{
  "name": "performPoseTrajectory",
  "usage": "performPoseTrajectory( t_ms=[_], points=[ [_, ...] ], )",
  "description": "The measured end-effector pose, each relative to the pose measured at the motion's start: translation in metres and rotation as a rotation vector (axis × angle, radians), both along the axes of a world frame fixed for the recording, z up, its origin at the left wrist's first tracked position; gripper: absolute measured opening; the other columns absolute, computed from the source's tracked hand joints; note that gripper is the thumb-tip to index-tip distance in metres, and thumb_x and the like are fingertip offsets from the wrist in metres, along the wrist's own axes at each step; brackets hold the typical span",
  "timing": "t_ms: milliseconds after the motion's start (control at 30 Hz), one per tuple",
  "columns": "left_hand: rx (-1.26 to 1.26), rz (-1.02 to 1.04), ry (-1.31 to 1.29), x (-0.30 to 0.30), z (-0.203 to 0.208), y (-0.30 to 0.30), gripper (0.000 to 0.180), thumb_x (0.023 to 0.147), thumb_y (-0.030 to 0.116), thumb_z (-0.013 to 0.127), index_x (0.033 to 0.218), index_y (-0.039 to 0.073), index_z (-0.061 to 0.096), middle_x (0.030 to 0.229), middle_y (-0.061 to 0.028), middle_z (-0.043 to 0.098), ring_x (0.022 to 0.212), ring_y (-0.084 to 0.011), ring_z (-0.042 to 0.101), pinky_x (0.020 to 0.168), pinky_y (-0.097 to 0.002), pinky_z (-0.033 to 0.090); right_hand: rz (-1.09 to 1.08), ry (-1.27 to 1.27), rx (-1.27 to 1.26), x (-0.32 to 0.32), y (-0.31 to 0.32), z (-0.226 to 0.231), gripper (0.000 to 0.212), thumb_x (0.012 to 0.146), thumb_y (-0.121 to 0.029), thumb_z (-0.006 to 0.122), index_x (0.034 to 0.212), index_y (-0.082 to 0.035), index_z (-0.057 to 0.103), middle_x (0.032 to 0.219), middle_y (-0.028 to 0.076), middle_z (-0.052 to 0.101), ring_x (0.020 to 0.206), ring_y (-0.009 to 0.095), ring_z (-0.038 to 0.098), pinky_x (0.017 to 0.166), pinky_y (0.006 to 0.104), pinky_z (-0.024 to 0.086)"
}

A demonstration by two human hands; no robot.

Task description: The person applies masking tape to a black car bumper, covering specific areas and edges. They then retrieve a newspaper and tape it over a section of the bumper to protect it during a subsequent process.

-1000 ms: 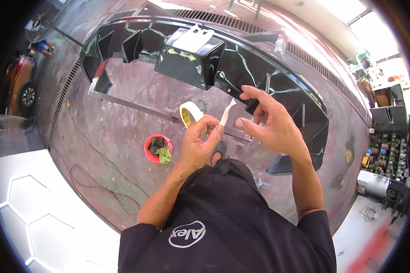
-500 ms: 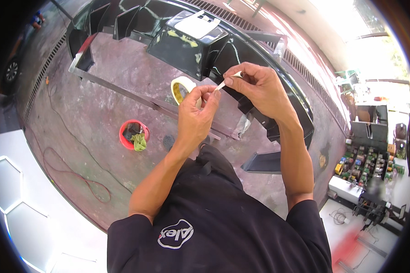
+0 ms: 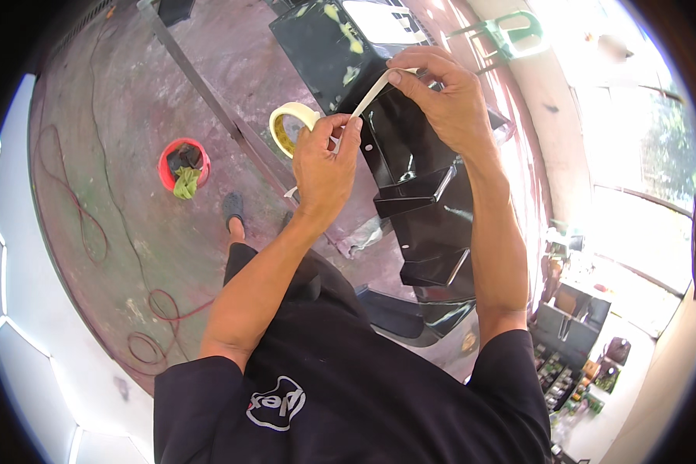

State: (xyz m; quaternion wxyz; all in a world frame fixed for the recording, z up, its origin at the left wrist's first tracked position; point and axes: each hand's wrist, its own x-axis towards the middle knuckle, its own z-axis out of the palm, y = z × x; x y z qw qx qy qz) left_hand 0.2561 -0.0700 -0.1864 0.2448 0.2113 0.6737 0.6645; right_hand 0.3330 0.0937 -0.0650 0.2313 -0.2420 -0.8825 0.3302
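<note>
A cream roll of masking tape [image 3: 307,114] hangs at the fingers of my left hand [image 3: 322,166], which is closed on it and on the strip. My right hand [image 3: 455,104] pinches the other end of a narrow tape strip [image 3: 374,93], pulled taut between the hands. Both hands are over a glossy black bumper-like car part [image 3: 411,155] with fins along it. Its boxy section carries yellowish patches [image 3: 351,40] and a white sheet [image 3: 380,22].
A red bucket [image 3: 165,175] with dark and green cloths stands on the stained floor to the left. A metal bar [image 3: 201,77] runs beside the part. A hose [image 3: 76,203] curls at far left. A green plastic chair [image 3: 510,37] stands beyond; cluttered shelves [image 3: 572,317] are at right.
My view has swung to the right along the black part. My hands have drawn farther apart, and a longer length of tape now shows between them.
</note>
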Motion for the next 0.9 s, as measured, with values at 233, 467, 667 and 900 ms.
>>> performPoseTrajectory(
  t_ms=[233,467,667,900],
  points=[
    [-0.027,0.153,0.057,0.012,-0.006,0.013,0.027,0.102,0.023,0.081,0.11,-0.002,0.078,0.085,0.0009,0.069,0.079,-0.0069,0.055,0.071,-0.0249,0.046,-0.012,0.097,-0.1,0.002,0.018,-0.011,0.016,0.096,-0.017,0.085,0.109,-0.008,0.083,0.113,0.001,0.081,0.106,0.012,0.071,0.095,0.0303,0.053],
    [-0.002,0.186,0.081,0.013,-0.009,0.01,0.026,0.099,0.032,0.08,0.106,0.007,0.08,0.083,-0.0048,0.07,0.082,-0.0197,0.061,0.075,-0.0365,0.049,0.039,0.425,-0.321,0.005,0.029,-0.009,0.022,0.102,-0.009,0.078,0.12,0.001,0.071,0.112,0.012,0.081,0.104,0.016,0.075,0.094,0.0282,0.06],
    [-0.036,0.184,0.058,0.013,-0.011,0.008,0.03,0.101,0.035,0.078,0.108,0.006,0.08,0.087,-0.0077,0.07,0.086,-0.0224,0.063,0.08,-0.0388,0.05,0.011,0.401,-0.374,0.007,0.036,-0.012,0.036,0.103,-0.008,0.077,0.133,0.003,0.061,0.114,0.019,0.079,0.108,0.023,0.075,0.097,0.0349,0.061],
    [-0.259,0.125,0.102,0.008,-0.008,-0.01,0.043,0.095,0.044,0.083,0.115,0.007,0.078,0.098,-0.0105,0.071,0.097,-0.0279,0.065,0.085,-0.0423,0.051,-0.028,0.318,-0.371,0.004,0.013,-0.003,0.046,0.101,-0.006,0.08,0.141,0.002,0.059,0.115,0.015,0.08,0.113,0.02,0.074,0.099,0.0319,0.059]
  ],
)
